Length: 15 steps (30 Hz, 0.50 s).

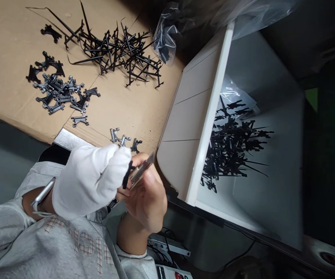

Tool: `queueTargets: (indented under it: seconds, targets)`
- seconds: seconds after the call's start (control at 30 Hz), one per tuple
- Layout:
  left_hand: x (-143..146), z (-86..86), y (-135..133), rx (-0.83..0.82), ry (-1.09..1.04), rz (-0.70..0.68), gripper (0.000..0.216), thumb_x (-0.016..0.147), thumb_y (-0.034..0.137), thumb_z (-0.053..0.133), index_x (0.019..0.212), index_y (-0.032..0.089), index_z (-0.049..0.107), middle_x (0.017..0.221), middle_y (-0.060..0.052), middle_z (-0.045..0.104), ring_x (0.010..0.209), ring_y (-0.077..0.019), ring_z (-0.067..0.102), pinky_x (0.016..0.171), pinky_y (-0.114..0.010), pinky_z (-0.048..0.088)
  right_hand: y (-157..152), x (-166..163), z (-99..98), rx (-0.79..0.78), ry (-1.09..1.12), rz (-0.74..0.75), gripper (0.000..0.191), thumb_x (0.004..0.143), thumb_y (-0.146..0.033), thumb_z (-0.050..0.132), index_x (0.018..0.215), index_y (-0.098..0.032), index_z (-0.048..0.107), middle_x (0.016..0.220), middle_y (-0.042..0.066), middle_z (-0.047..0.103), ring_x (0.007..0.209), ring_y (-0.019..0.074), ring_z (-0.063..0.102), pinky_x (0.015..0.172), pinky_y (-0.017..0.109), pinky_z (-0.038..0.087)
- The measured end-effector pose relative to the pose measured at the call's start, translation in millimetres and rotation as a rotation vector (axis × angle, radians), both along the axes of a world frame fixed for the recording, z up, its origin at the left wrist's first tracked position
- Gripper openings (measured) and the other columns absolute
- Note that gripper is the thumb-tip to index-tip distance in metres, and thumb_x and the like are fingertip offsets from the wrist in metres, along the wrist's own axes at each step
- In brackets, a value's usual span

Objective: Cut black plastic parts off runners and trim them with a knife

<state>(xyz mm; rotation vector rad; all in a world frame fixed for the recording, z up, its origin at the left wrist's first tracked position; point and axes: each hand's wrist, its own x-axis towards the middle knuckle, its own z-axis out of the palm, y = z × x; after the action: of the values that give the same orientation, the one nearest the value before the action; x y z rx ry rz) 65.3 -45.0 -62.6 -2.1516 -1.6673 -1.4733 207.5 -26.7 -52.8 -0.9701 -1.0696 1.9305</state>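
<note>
My left hand (90, 180), in a white glove, is closed with its fingertips around a small black plastic part (127, 175). Bare and wrapped round a utility knife (139, 174), my right hand (150, 195) meets the left one at the table's near edge. The knife's blade is out and points up and to the right, close beside the black part. Much of the part is hidden by the glove. Just beyond my hands lie 3 loose black bracket-shaped parts (124, 140) on the cardboard.
A pile of similar bracket-shaped parts (59, 93) lies on the cardboard-covered table (109, 104). Behind it are tangled black plastic sprues (115, 48) and a clear plastic bag (165, 38). To the right, a pale bin (206, 128) holds more black parts on sprues (231, 147).
</note>
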Motion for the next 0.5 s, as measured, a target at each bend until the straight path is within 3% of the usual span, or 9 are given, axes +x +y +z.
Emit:
queueTargets:
  seconds: [0.1,0.23,0.33,0.43,0.5]
  targets:
    - [-2,0.5,0,-0.033,-0.015,-0.023,0.023,0.118,0.018,0.033,0.124,0.029,0.052,0.082,-0.001,0.078,0.064,-0.0193,0.077,0.054,-0.033,0.062,-3,3,-2.7,-0.014,0.188,0.000,0.033,0.107,-0.063,0.065,0.106,-0.030,0.070,0.066,-0.007,0.042,0.048,0.0123,0.025,0.044,0.027,0.025]
    - [-2,3.1,0,-0.021,0.024,-0.055,0.025,0.117,0.017,0.031,0.122,0.027,0.053,0.081,-0.004,0.080,0.064,-0.0191,0.078,0.056,-0.032,0.064,-9,6,-7.3,0.056,0.130,-0.038,0.037,0.114,-0.059,0.054,0.117,-0.029,0.075,0.068,-0.004,0.046,0.056,0.0169,0.035,0.050,0.029,0.029]
    - [-2,2.2,1,-0.005,0.038,-0.035,0.031,0.119,0.018,0.029,0.112,0.028,0.057,0.083,-0.003,0.082,0.070,-0.0172,0.081,0.062,-0.029,0.065,-8,6,-5.0,0.080,0.097,-0.040,0.031,0.113,-0.057,0.059,0.116,-0.029,0.073,0.067,-0.006,0.046,0.052,0.0148,0.031,0.048,0.027,0.028]
    - [-13,-3.7,7,0.028,0.068,0.040,0.030,0.116,0.015,0.037,0.099,0.027,0.058,0.076,-0.001,0.077,0.061,-0.0172,0.074,0.051,-0.031,0.053,-2,8,1.3,0.092,0.066,-0.036,0.026,0.112,-0.055,0.064,0.111,-0.030,0.069,0.062,-0.010,0.041,0.048,0.0129,0.023,0.044,0.024,0.025]
    - [-29,-10.1,15,-0.057,0.101,0.180,0.030,0.114,0.017,0.044,0.088,0.027,0.057,0.064,0.002,0.064,0.046,-0.0166,0.053,0.045,-0.035,0.035,2,12,4.4,0.105,0.024,-0.045,0.026,0.111,-0.056,0.063,0.109,-0.030,0.067,0.061,-0.010,0.039,0.048,0.0130,0.022,0.043,0.023,0.025]
